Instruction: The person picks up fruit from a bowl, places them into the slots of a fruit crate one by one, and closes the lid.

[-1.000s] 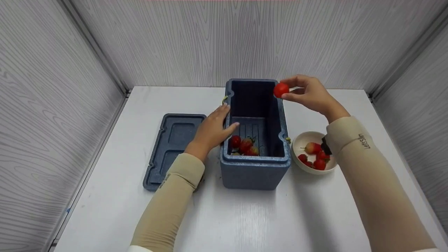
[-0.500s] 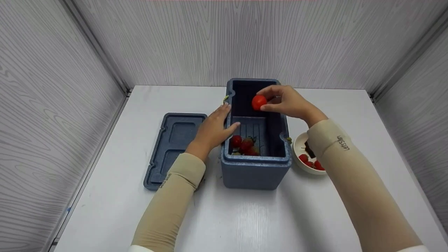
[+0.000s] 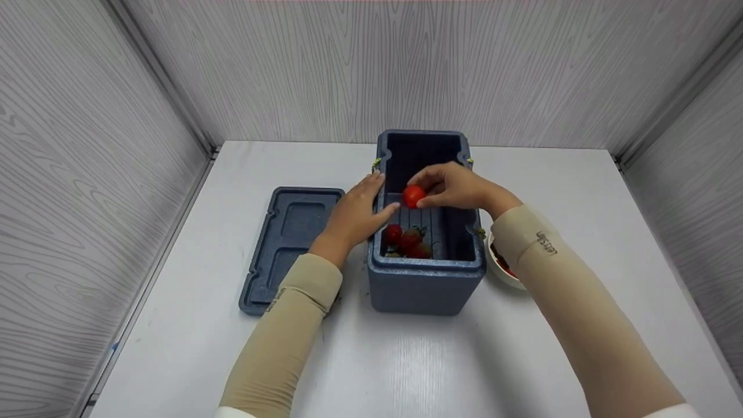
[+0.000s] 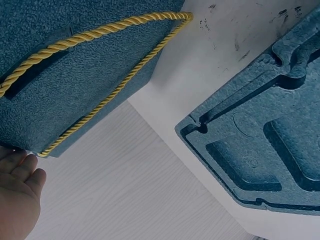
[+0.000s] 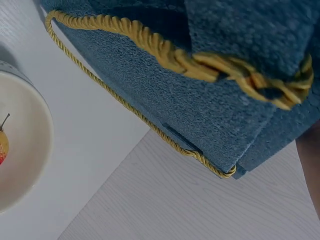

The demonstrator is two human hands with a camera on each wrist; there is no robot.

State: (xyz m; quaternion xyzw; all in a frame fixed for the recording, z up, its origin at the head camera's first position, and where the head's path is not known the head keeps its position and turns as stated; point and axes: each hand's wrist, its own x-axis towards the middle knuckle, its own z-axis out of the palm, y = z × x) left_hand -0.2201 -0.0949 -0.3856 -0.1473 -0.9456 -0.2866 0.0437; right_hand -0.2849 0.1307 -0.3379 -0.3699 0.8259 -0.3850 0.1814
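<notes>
A blue-grey foam box (image 3: 426, 293) stands lidless in the head view. My left hand (image 3: 355, 216) rests along its left rim, fingers extended and thumb reaching over the opening; the left wrist view has those fingers (image 4: 24, 167) at the box's edge. Over the inside of the box, my right hand (image 3: 455, 187) pinches a round red tomato (image 3: 413, 197) between thumb and fingers. Several strawberries (image 3: 411, 238) and a round red fruit (image 3: 392, 234) lie in the near left corner of the box. The tomato is out of sight in the right wrist view.
The box's lid (image 3: 303, 223) lies flat to the left, partly behind the left arm. Right of the box, a white bowl (image 5: 40, 130) with fruit is mostly covered by the right sleeve in the head view. Yellow rope handles (image 4: 117, 25) hang on the box's sides.
My right hand has carried the tomato leftward and lower, from the box's far right rim to over its middle. The right sleeve now covers most of the bowl. The left hand stays put.
</notes>
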